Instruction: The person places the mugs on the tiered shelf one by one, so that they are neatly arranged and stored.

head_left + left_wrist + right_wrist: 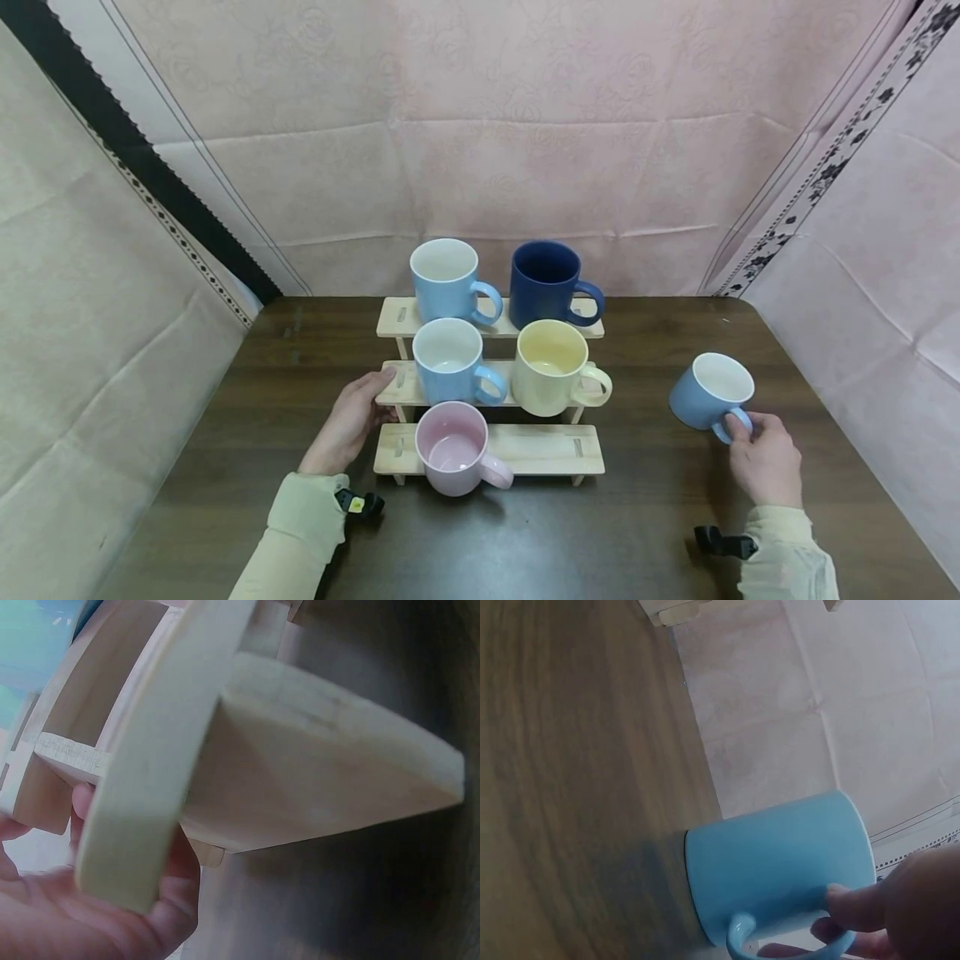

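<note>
My left hand [351, 421] grips the left side of a three-tier wooden rack [555, 450] near its middle shelf; the left wrist view shows its fingers curled round a light wood piece [154, 772]. On the right, my right hand [767, 467] pinches the handle of a light blue mug [692, 402], which stands upright on the table. A pink mug [452, 475] sits at the left of the bottom shelf. Another light blue mug [442, 375] and a pale yellow mug [540, 387] stand on the middle shelf.
On the top shelf are a light blue mug [438, 296] and a dark blue mug [534, 300]. The dark wood table [585, 542] is bounded by pale patterned cloth [525, 167] at the back and both sides.
</note>
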Available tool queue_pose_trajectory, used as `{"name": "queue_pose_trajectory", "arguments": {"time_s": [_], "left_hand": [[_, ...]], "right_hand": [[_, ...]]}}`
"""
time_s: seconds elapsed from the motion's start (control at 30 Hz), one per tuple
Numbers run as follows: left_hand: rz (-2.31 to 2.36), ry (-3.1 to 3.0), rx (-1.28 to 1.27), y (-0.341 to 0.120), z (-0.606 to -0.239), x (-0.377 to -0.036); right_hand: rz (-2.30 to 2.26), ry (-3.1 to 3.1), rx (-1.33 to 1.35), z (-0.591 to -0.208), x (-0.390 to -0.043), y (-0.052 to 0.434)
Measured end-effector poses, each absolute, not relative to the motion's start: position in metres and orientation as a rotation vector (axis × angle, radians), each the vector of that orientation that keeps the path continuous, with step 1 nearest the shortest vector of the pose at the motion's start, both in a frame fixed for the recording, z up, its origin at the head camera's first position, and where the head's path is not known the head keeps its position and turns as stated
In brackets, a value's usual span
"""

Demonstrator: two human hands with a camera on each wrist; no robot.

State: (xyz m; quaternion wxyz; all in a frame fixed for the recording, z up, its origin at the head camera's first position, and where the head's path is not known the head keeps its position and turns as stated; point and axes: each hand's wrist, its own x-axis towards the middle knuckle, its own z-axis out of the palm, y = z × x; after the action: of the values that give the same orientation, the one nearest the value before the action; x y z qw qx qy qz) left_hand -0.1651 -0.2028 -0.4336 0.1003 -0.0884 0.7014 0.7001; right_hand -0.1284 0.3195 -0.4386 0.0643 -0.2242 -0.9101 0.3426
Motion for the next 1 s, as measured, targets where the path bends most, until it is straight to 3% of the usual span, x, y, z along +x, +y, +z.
{"name": "queue_pose_trajectory", "arguments": {"time_s": [1.0], "left_hand": [[2.093,2.064,-0.262,-0.202,-0.434,-0.165]], "right_hand": [[0.949,-2.694,-0.731,-0.444,-0.112,0.322]]}}
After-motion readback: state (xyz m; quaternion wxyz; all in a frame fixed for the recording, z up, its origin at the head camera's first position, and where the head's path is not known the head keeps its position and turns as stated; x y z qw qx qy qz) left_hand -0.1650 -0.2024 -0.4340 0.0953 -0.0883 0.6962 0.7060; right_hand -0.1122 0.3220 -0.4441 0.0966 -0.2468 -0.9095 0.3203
